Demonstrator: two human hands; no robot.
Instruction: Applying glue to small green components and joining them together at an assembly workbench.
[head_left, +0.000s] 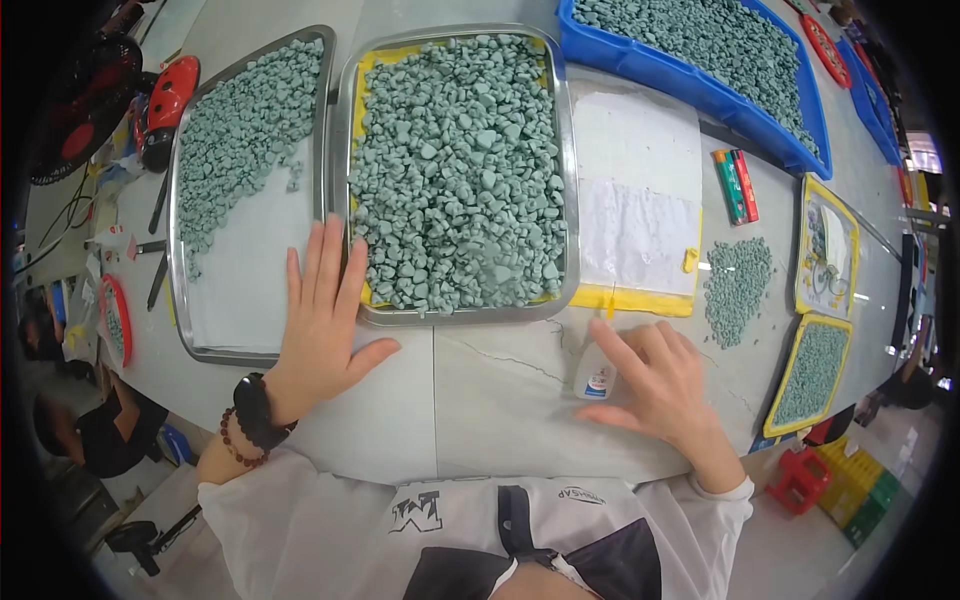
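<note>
A small white plastic bottle with a slim yellow nozzle (pixel 594 372) is found on the near side of the pale stone-look counter (pixel 500 430), just short of a white sheet-covered board with yellow edging (pixel 640 235). It is framed by the thumb and index finger of the right hand (pixel 645 385), a grip set fairly wide; whether it is firmly clasped cannot be told. The left hand (pixel 325 320) is laid flat with fingers spread and nothing held, at the near-left rim of a steel-rimmed tray (pixel 470 317) filled with grey-green stones (pixel 455 170). For good control, the bottle is probably best taken around its middle, squeezed lightly, and its nozzle kept clear of both sheet and stones; the left palm is best kept light, so that the tray is not shoved. Blue and red print is carried by the bottle's label, too small to be read; small markings are seen on a green-and-red pair of slim packs (pixel 736 187), and dark lettering on the white shirt (pixel 325 510).
</note>
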